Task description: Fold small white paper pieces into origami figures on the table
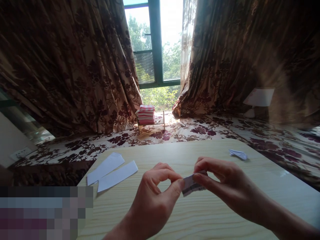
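Note:
A small greyish piece of paper is held up between my two hands, just above the light wooden table. My left hand pinches its left end between thumb and forefinger. At the other end, my right hand grips the upper right edge with thumb and fingers. Two white paper strips, one behind the other, lie on the table to the left. Near the far right of the tabletop rests a small folded white paper.
Beyond the table, a small stand holds a stack of red-and-white cloths on a flowered cover. A lamp stands at the back right. Patterned curtains flank the window.

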### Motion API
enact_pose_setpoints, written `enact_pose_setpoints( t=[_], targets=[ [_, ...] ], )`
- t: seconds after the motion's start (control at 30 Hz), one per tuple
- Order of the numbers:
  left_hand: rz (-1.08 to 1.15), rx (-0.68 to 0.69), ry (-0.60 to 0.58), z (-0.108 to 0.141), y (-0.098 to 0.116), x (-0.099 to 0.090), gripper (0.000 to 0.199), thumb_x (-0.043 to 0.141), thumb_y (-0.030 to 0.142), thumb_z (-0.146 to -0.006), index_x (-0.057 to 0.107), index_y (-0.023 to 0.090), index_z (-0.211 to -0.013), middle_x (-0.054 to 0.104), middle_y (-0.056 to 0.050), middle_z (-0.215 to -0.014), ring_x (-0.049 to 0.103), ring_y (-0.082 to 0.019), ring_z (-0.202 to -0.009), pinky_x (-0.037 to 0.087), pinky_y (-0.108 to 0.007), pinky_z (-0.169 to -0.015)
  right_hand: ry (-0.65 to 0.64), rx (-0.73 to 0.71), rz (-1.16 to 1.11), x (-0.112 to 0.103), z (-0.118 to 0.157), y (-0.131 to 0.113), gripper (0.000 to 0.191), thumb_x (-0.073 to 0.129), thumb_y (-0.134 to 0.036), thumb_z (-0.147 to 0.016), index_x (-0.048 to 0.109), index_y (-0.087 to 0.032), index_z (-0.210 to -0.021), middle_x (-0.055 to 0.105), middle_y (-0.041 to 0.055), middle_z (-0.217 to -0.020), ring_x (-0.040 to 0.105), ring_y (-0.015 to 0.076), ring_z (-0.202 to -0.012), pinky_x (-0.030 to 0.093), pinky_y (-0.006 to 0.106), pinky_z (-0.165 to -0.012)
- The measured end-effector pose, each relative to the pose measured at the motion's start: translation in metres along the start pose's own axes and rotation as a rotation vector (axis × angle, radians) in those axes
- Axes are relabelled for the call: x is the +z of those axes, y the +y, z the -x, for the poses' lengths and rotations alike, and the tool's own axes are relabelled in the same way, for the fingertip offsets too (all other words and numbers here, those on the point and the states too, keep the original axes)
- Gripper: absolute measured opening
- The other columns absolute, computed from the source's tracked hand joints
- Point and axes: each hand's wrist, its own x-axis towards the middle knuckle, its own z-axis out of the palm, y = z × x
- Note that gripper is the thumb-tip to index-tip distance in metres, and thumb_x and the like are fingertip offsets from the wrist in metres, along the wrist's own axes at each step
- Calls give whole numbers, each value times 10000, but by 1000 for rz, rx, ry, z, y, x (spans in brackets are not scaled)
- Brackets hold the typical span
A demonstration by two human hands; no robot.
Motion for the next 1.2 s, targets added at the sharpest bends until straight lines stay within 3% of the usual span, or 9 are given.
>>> enact_pose_setpoints(
  t=[0.13,0.23,0.37,0.5,0.6,0.8,1.07,1.13,1.2],
  targets=[
    [-111,-83,-9,0,-5,-13,138,592,182,-786,655,166,-665,623,-11,-725,581,-148,-727,431,-269,-743,47,61,41,-8,4,11,227,554,-381,-879,600,-196,-756,539,-14,-697,504,122,-635,404,225,-563],
    [-174,-19,-62,-2,-2,-11,80,630,201,-768,689,171,-813,655,-35,-879,595,-180,-863,426,-292,-825,-27,38,34,-3,3,6,243,535,-381,-889,592,-195,-744,535,-18,-679,503,118,-630,407,223,-576],
    [-273,107,-155,-2,-1,-1,186,547,139,-829,690,162,-713,637,-26,-725,572,-161,-770,419,-306,-808,-85,18,85,11,1,-1,244,517,-336,-895,574,-187,-711,535,-20,-651,497,117,-621,406,221,-584],
    [-489,216,-228,5,-19,8,232,525,56,-771,627,159,-590,595,-18,-627,532,-159,-689,401,-332,-749,-285,13,287,21,9,10,200,511,-210,-873,547,-181,-678,546,-21,-659,473,107,-598,370,226,-569],
    [-535,167,-310,11,-36,16,255,526,56,-758,585,163,-534,582,-5,-592,527,-149,-644,399,-325,-722,-401,18,363,28,18,23,275,475,-174,-876,478,-174,-601,514,-27,-619,435,97,-557,330,233,-542],
    [-431,12,-241,12,-58,36,316,536,96,-789,575,168,-485,562,-6,-563,535,-150,-642,394,-280,-658,-343,108,195,36,24,51,358,463,-189,-879,419,-170,-523,422,-44,-550,413,91,-539,312,221,-517],
    [-532,-88,-247,11,-73,46,318,559,157,-806,587,170,-490,569,-7,-565,548,-158,-641,393,-290,-653,-236,157,216,40,29,79,220,551,-204,-846,622,-146,-646,588,10,-646,532,120,-598,384,220,-559],
    [-622,-72,-215,13,-76,44,235,602,172,-783,612,171,-548,600,-13,-604,558,-177,-668,403,-316,-671,-200,128,294,42,31,82,197,543,-178,-846,617,-152,-665,594,17,-668,539,132,-629,398,233,-590],
    [-708,49,-122,16,-79,42,93,627,153,-758,654,174,-671,646,-34,-710,571,-207,-746,416,-354,-715,-190,97,360,43,32,83,186,528,-151,-846,596,-160,-673,591,16,-680,532,139,-645,401,245,-606]
  ],
)
